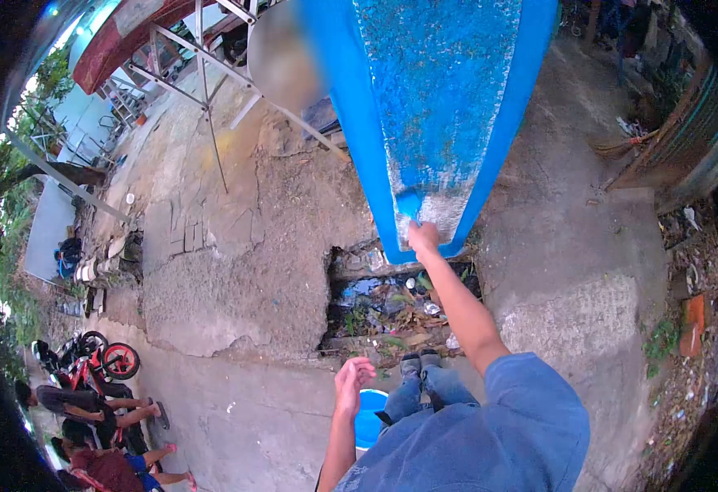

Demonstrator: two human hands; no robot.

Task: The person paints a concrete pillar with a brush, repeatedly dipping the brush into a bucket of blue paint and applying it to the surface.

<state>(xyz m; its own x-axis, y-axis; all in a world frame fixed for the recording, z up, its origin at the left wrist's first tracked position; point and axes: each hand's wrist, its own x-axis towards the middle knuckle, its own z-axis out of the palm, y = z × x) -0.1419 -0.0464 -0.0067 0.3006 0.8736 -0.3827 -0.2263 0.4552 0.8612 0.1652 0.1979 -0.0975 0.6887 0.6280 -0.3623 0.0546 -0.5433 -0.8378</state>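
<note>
My right hand (423,236) is closed round the handle of a paintbrush (409,202), whose blue-coated bristles touch the near end of a long, tapered blue boat (449,98). Bright blue covers its rims and far surface, while a pale, worn patch (445,211) shows beside the brush. My left hand (353,384) hangs in front of me, fingers loosely curled and apart, with nothing visible in it. Below that hand stands a bucket (370,420), blue inside, partly hidden by my leg and arm.
Between my feet and the boat lies a broken drain (392,303) with water, leaves and litter. A metal frame (203,74) stands at upper left. A red motorcycle (101,365) and seated people are at lower left. A broom (621,145) leans right.
</note>
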